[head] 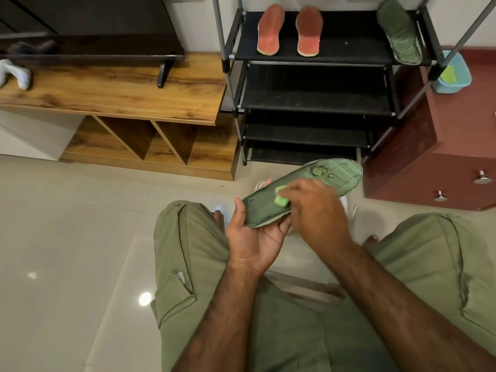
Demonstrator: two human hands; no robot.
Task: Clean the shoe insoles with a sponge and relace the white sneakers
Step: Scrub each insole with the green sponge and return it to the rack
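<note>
Grips: right grip (314, 210) pinched the sponge (281, 199) against the green insole (332, 178); left grip (255, 232) curled round its heel. Toe pointed to 2 o'clock, with droplets (319, 171) there. Best: steady heel hold and long strokes toe-ward, spreading that water.

The person wears olive-green cargo trousers (185, 253) with flapped thigh pockets (175, 289), forearms (228, 304) and toes (218, 215) bare.

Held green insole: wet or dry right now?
Wet, at least near its far end: water drops sit on the green insole, beyond the sponge in the right hand.
</note>
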